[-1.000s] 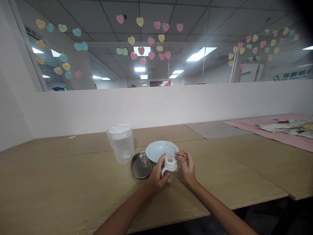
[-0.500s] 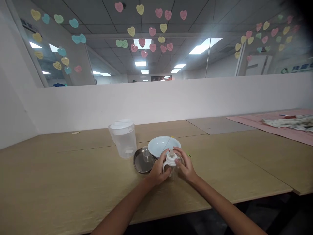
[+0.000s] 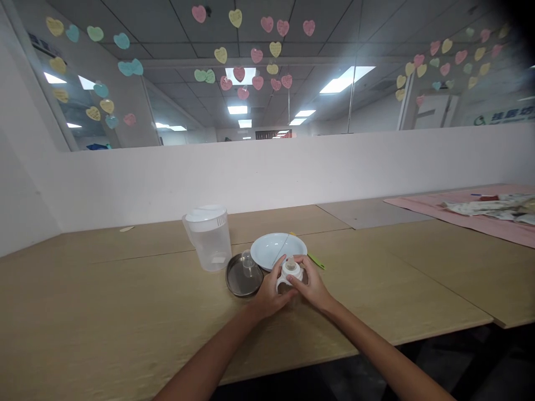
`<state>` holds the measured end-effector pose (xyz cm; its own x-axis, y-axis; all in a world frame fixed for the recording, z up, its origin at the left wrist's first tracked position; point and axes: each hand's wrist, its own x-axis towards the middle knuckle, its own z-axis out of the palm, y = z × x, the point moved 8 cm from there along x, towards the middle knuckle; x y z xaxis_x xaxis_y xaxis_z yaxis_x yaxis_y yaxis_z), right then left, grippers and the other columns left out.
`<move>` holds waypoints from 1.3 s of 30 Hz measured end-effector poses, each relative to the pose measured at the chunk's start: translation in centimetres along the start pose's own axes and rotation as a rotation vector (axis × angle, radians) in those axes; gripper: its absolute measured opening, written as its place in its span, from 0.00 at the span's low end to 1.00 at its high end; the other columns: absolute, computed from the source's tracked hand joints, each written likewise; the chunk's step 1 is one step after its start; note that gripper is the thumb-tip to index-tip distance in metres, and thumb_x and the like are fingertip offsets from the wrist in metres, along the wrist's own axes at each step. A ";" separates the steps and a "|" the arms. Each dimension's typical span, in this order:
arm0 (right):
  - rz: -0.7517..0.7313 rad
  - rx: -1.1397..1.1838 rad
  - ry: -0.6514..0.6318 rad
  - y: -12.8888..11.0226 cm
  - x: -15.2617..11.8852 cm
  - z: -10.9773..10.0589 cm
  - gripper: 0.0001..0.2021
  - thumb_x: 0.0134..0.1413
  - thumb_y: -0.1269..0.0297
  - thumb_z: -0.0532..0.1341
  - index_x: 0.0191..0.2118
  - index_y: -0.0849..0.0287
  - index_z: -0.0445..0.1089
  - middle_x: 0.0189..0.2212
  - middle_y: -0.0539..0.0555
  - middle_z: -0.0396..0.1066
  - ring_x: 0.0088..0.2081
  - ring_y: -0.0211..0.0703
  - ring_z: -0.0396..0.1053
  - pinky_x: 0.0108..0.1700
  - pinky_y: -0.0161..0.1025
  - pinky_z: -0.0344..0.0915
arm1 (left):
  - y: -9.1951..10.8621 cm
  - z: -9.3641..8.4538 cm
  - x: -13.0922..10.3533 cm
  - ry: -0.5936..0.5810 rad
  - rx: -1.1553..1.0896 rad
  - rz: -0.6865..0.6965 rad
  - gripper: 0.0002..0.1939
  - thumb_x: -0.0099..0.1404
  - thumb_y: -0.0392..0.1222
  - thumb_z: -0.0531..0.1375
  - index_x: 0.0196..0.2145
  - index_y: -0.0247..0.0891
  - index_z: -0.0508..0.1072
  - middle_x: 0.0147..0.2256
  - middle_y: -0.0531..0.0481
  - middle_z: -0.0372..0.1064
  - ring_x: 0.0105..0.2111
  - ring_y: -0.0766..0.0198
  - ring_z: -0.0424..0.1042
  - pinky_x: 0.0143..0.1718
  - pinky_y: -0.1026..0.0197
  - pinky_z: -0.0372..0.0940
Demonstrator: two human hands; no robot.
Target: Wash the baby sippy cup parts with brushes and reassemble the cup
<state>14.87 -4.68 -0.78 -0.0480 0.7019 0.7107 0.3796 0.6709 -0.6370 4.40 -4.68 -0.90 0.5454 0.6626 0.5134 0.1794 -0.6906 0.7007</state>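
A baby bottle (image 3: pixel 291 270) with a white collar, a side handle and a pale teat is held upright between my two hands near the middle of the view. My left hand (image 3: pixel 271 291) wraps its left side by the handle. On the right side, my right hand (image 3: pixel 312 284) has its fingers around the collar, the thumb lying across the front. Just behind the bottle is a white bowl (image 3: pixel 267 248) with a thin rod in it. A round metal tray (image 3: pixel 239 281) with a small clear cup (image 3: pixel 248 260) in it lies left of my hands.
A clear lidded pitcher (image 3: pixel 211 239) stands behind the tray at the left. A green-handled tool (image 3: pixel 316 261) lies right of the bowl. Cloths rest on a pink sheet (image 3: pixel 397 203) at the far right. The wooden table (image 3: pixel 125 312) ends at a front edge.
My right hand has shifted left around the bottle's collar, uncovering more of the green handle. The whole view has moved slightly.
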 end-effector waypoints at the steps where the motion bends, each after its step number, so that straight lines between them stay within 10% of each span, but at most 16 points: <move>1: 0.012 -0.017 0.031 0.1 -0.1 0.0 0.14 0.47 0.59 0.57 0.40 0.58 0.57 0.37 0.55 0.64 0.39 0.44 0.64 0.42 0.41 0.62 | -0.1 0.1 0.0 0.009 0.010 -0.006 0.36 0.56 0.45 0.56 0.58 0.33 0.45 0.54 0.39 0.55 0.52 0.56 0.58 0.53 0.55 0.56; 19: 0.005 -0.281 0.121 0.0 -0.1 -0.2 0.14 0.44 0.56 0.59 0.36 0.59 0.62 0.33 0.54 0.67 0.36 0.44 0.64 0.38 0.40 0.61 | -1.5 0.2 -0.2 0.021 0.183 -0.059 0.37 0.56 0.45 0.55 0.58 0.35 0.42 0.50 0.43 0.62 0.45 0.61 0.66 0.46 0.60 0.62; 25: -0.060 -0.300 0.090 0.2 -0.4 0.1 0.16 0.47 0.56 0.57 0.42 0.58 0.62 0.37 0.56 0.67 0.39 0.47 0.64 0.41 0.42 0.61 | -0.6 -2.0 0.1 0.018 0.458 0.122 0.37 0.54 0.51 0.55 0.57 0.36 0.48 0.41 0.45 0.68 0.39 0.59 0.68 0.43 0.58 0.62; 30: -0.068 -0.326 0.099 0.6 -0.6 0.1 0.18 0.48 0.55 0.57 0.43 0.60 0.61 0.39 0.58 0.67 0.41 0.48 0.64 0.42 0.44 0.61 | -4.2 -9.6 0.1 0.512 0.560 -0.190 0.24 0.62 0.40 0.45 0.55 0.36 0.48 0.45 0.43 0.62 0.43 0.62 0.65 0.45 0.57 0.59; 35: -0.054 -0.322 0.080 0.4 -0.6 0.1 0.18 0.48 0.55 0.57 0.43 0.60 0.62 0.39 0.58 0.67 0.41 0.47 0.65 0.42 0.43 0.62 | -8.6 -9.7 0.2 0.251 0.738 -0.463 0.21 0.54 0.34 0.54 0.47 0.32 0.58 0.44 0.40 0.63 0.46 0.59 0.63 0.47 0.58 0.57; 39: -0.060 -0.325 0.091 0.4 -0.6 0.0 0.18 0.47 0.55 0.57 0.43 0.59 0.62 0.39 0.58 0.68 0.41 0.48 0.65 0.42 0.44 0.62 | -8.5 -10.5 0.0 0.261 0.751 -0.531 0.15 0.54 0.36 0.55 0.41 0.33 0.61 0.39 0.41 0.66 0.40 0.59 0.67 0.42 0.60 0.60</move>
<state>15.03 -4.82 -1.41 -0.0023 0.6293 0.7771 0.6540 0.5888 -0.4749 -5.73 4.21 -1.71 0.0587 0.9241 0.3777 0.8788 -0.2273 0.4197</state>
